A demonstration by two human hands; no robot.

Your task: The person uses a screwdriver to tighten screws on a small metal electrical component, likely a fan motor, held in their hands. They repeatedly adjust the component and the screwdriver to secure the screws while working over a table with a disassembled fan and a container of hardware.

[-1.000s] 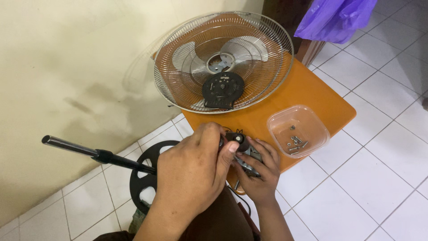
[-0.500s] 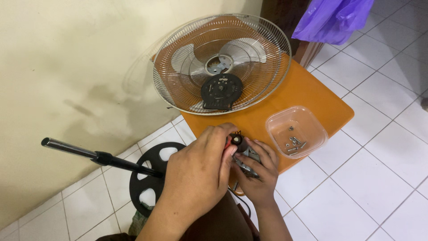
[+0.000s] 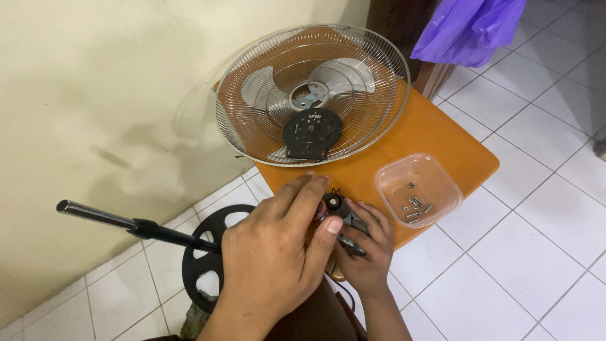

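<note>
From the head camera, both hands meet at the near edge of the orange table (image 3: 442, 136). The left hand (image 3: 278, 252) curls over a small dark motor part (image 3: 338, 211), fingers bent, its thumb pressed against the part's side. The right hand (image 3: 366, 249) cups the same part from below, fingers closed round it (much of the part is hidden between them). Just right of the hands sits a clear plastic tub (image 3: 391, 186) with a few screws (image 3: 416, 207) inside. Farther back a wire fan grille (image 3: 246, 120) lies flat, blades showing through it. On the tiled floor at left stands a black fan base (image 3: 196, 265) with its pole (image 3: 120, 221).
</note>
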